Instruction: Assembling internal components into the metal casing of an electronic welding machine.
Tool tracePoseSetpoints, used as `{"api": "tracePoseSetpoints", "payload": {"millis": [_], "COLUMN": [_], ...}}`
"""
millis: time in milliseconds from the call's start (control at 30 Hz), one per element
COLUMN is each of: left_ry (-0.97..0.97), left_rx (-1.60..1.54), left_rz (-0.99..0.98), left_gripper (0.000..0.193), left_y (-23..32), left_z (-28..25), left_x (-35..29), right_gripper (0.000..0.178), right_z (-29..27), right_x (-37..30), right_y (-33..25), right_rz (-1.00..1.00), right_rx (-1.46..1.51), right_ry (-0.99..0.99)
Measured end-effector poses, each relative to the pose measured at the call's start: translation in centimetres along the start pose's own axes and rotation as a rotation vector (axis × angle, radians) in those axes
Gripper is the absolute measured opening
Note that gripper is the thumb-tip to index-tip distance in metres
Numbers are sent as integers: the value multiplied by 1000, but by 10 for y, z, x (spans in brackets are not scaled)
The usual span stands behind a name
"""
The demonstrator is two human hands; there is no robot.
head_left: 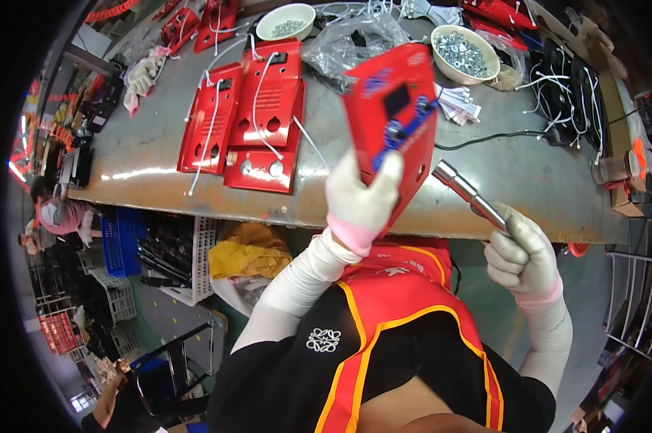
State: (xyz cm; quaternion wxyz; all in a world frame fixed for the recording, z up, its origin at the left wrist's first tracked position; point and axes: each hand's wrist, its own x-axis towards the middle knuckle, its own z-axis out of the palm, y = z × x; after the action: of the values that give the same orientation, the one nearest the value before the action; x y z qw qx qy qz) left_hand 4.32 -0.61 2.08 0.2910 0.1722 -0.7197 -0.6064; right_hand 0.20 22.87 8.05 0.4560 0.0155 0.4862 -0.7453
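Note:
My left hand point(364, 196), in a white glove with a pink cuff, grips a red metal panel point(404, 96) and tilts it up above the table's front edge. Blue markings, a dark rectangular window and knob-like round spots show on the panel, slightly blurred. A socket wrench point(470, 193) with a shiny cylindrical end is held in my gloved right hand point(521, 254), pointing up and left toward the panel but apart from it. To the left, several red metal panels point(266, 108) lie on the table, with white cables and small black parts on them.
The grey metal table point(153, 159) holds a bowl of nuts point(464, 55), a bowl of small fasteners point(286, 23), a clear plastic bag point(358, 43) and white connectors point(458, 106). Black parts with white cables point(567, 94) lie right. Crates point(120, 242) and yellow cloth point(248, 250) sit below; people are at left.

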Motion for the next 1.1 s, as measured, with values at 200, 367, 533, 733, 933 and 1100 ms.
{"api": "tracePoseSetpoints", "payload": {"millis": [200, 367, 533, 733, 933, 1100], "left_ry": [-46, -143, -203, -431, -533, -624], "left_rx": [-261, -84, -143, -415, -627, -483], "left_rz": [-157, -52, -1, 15, -258, 137], "left_gripper": [21, 23, 26, 32, 22, 24], "left_y": [-5, -14, -5, -6, -27, -13], "left_z": [6, 6, 15, 12, 32, 50], "left_x": [7, 11, 11, 9, -4, 1], "right_gripper": [50, 45, 48, 51, 56, 61], "right_z": [-1, 23, 20, 19, -14, 22], "right_x": [35, 25, 21, 1, -26, -66], "right_y": [-8, -37, -56, -70, -51, -45], "right_rz": [-1070, -960, -1059, -911, -925, -589], "right_rx": [-1717, -2112, -2268, -2468, -2571, -2645], "right_ry": [210, 172, 84, 11, -23, -136]}}
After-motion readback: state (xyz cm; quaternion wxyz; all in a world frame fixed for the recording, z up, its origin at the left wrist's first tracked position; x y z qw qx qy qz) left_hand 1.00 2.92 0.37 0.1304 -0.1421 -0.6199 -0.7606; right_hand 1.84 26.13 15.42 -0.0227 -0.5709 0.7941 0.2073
